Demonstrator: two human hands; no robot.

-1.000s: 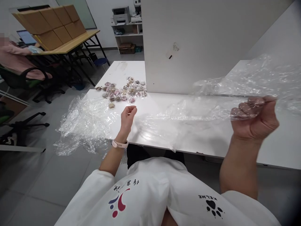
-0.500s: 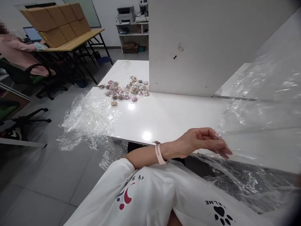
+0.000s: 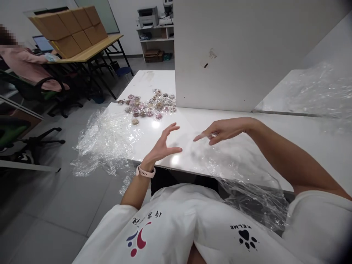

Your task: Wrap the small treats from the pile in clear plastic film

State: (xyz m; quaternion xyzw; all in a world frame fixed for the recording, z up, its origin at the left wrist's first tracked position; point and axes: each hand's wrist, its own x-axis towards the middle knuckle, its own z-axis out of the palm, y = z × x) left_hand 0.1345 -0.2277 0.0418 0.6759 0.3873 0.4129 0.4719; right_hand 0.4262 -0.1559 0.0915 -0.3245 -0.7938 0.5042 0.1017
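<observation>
My left hand (image 3: 162, 146), with a pale pink watch band at the wrist, is open above the white table (image 3: 176, 121). Its thumb and fingers are spread, with nothing between them. To its right, my right hand (image 3: 224, 130) has its index finger stretched out and its other fingers curled around a bunched bit of clear plastic film (image 3: 228, 165). The film trails from that hand across the table and over the front edge. Farther back at the left lie several small wrapped pieces (image 3: 150, 105), pink and brown, in clear packets.
A crumpled heap of clear plastic (image 3: 103, 143) hangs over the table's left end. More clear film (image 3: 324, 91) lies at the far right. A tall grey-white panel (image 3: 220, 44) rises behind the table. Another person (image 3: 23, 64) sits at a desk with cardboard boxes (image 3: 73, 29).
My left hand has moved left, off the film, and spread its fingers. My right hand has come in from the right, bringing film towards the table's middle.
</observation>
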